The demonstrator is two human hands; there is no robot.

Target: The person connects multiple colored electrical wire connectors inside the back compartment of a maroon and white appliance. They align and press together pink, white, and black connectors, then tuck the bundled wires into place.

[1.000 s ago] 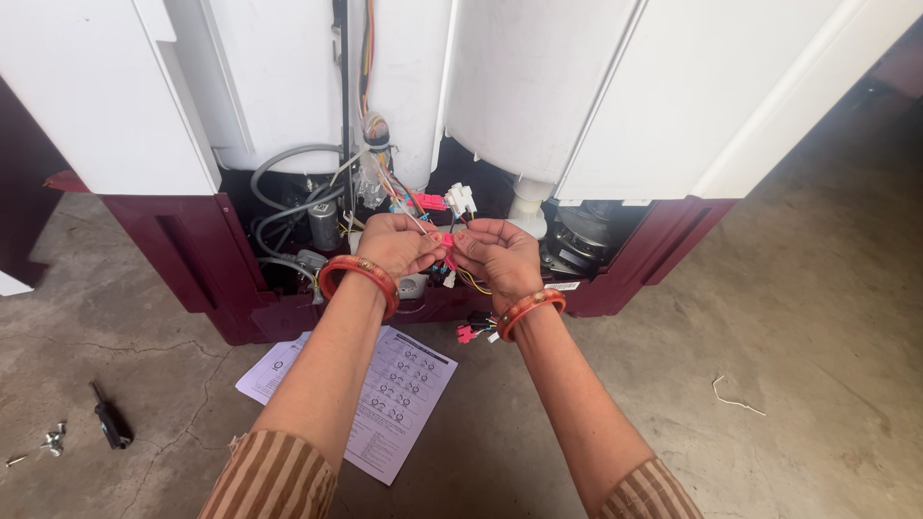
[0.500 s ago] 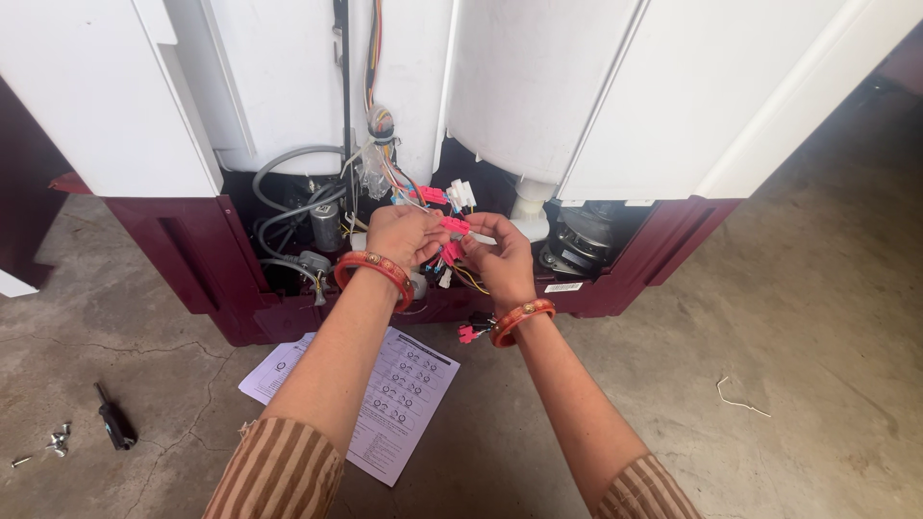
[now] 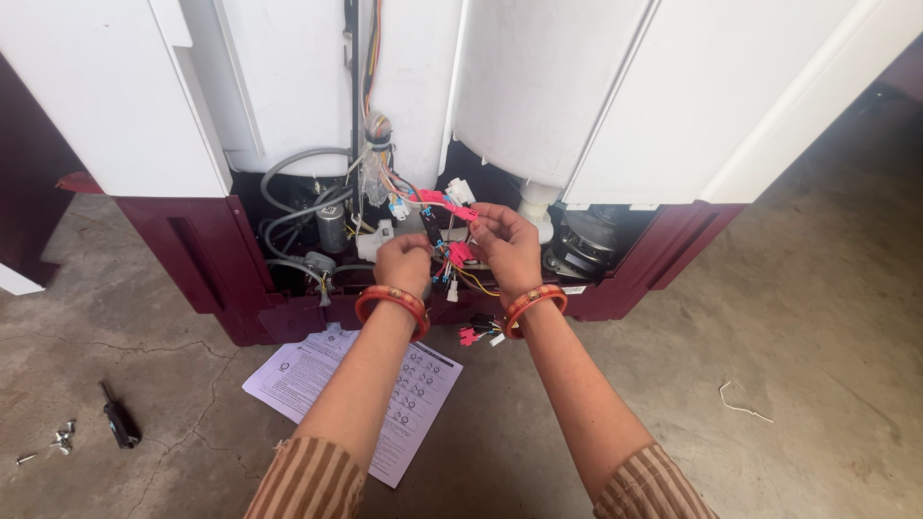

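The washer [image 3: 538,106] lies with its open base [image 3: 288,317] facing near, and both hands work the wire bundle [image 3: 437,226] hanging in the middle of that opening, which looks like the connector-joining step. The left hand [image 3: 404,264] has its fingers pinched on wires just below a white plug [image 3: 375,240], while the right hand [image 3: 505,240] has its fingers clamped on a pink connector [image 3: 460,213]. Next comes lining up mating halves squarely; a sheet [image 3: 356,384], screwdriver [image 3: 120,423] and screws [image 3: 60,440] lie on the floor [image 3: 817,384].
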